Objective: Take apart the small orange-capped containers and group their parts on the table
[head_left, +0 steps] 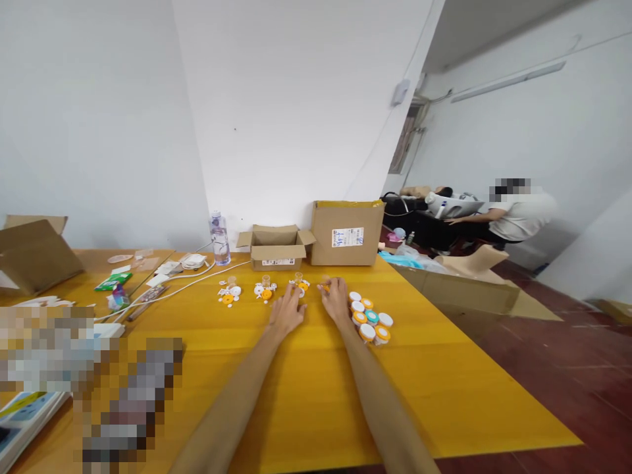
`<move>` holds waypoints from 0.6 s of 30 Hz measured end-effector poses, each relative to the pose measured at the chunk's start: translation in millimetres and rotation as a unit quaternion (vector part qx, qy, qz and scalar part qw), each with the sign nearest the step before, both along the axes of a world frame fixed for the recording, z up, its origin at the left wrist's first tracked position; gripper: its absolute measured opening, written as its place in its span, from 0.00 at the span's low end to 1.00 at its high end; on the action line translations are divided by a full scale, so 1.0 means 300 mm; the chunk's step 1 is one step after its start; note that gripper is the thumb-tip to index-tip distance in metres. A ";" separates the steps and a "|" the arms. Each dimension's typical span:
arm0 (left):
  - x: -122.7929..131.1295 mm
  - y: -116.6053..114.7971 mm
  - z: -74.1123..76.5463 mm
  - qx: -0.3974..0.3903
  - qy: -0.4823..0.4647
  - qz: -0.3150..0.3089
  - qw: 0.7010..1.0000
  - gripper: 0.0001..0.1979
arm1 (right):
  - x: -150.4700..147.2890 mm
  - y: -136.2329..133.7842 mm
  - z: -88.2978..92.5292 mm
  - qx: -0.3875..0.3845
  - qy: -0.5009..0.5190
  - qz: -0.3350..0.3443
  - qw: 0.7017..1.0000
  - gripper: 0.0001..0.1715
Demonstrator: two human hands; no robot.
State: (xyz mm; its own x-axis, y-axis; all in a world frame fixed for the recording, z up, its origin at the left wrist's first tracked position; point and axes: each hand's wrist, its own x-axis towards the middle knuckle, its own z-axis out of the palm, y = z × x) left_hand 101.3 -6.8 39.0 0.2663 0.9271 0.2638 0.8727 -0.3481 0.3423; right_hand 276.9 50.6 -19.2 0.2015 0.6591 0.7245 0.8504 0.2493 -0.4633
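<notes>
Both my arms reach forward over a yellow table (pixel 316 388). My left hand (pixel 287 309) lies with fingers stretched toward a small pile of white and orange plastic parts (pixel 299 285). My right hand (pixel 336 299) is curled, its fingertips at a small orange piece (pixel 325 288); whether it grips the piece is unclear. Right of that hand sits a cluster of small round jars (pixel 369 319) with white, orange and teal lids. Two more little piles of parts (pixel 228 293) (pixel 263 290) lie to the left.
Behind the piles stand an open small cardboard box (pixel 276 247), a taller closed box (pixel 347 232) and a water bottle (pixel 219 238). White cables, packets and booklets litter the left side. Another person sits at a desk far right (pixel 518 214).
</notes>
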 end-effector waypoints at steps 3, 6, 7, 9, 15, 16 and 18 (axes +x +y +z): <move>0.027 0.035 0.003 -0.004 -0.023 0.012 1.000 0.11 | -0.004 -0.008 0.011 0.019 0.032 -0.007 0.999 0.04; 0.019 0.071 -0.002 0.004 -0.098 0.010 0.995 0.08 | -0.012 -0.019 0.026 0.023 0.039 -0.009 0.999 0.03; 0.011 0.082 -0.004 0.010 -0.139 0.006 0.990 0.07 | -0.017 -0.025 0.033 0.023 0.032 -0.008 0.999 0.02; -0.008 0.099 -0.010 0.019 -0.241 -0.012 0.970 0.06 | -0.028 -0.037 0.048 0.021 0.010 -0.008 1.000 0.03; -0.052 0.097 -0.026 0.029 -0.462 -0.006 0.887 0.03 | -0.071 -0.087 0.093 -0.026 -0.104 0.008 0.994 0.09; -0.053 0.092 -0.026 0.025 -0.462 -0.005 0.887 0.03 | -0.078 -0.095 0.099 -0.036 -0.127 0.014 0.991 0.10; -0.050 0.081 -0.025 0.021 -0.446 -0.007 0.895 0.03 | -0.092 -0.109 0.109 -0.055 -0.171 0.032 0.983 0.11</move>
State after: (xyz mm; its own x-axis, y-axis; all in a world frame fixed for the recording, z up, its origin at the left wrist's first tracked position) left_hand 86.3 17.6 31.5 -0.0557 0.9096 0.4118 0.2542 -0.3859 0.8868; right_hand 249.5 18.0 13.5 -0.0847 0.7410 0.6662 0.9454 0.2709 -0.1811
